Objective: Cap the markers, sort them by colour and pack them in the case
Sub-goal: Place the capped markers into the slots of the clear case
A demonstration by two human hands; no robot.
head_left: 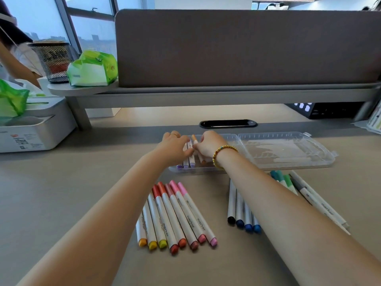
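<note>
Packing step underway: our left hand (175, 146) and right hand (208, 146), fingers curled, settle orange-capped marker (196, 149) beside purple markers (186, 163) in clear plastic case (286, 151). Next, we judge: warm-coloured row (175, 217) on table (61, 203).

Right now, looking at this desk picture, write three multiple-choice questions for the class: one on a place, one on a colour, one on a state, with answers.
1. Where do the purple-capped white markers lie?
A. In the clear plastic case
B. In the black mesh pen cup
C. On the grey shelf

2. What colours are the caps of the fanned marker group nearest the left arm?
A. Blues and black
B. Yellows, reds and pinks
C. Greens and greys

3. How is the clear plastic case lid?
A. Shut
C. Missing
B. Open, lying flat beside the tray

Answers: 1 A, their purple ends show in the tray beneath the left hand. 2 B, the caps run from yellow to pink. 3 B, the lid rests flat on the desk.
</note>
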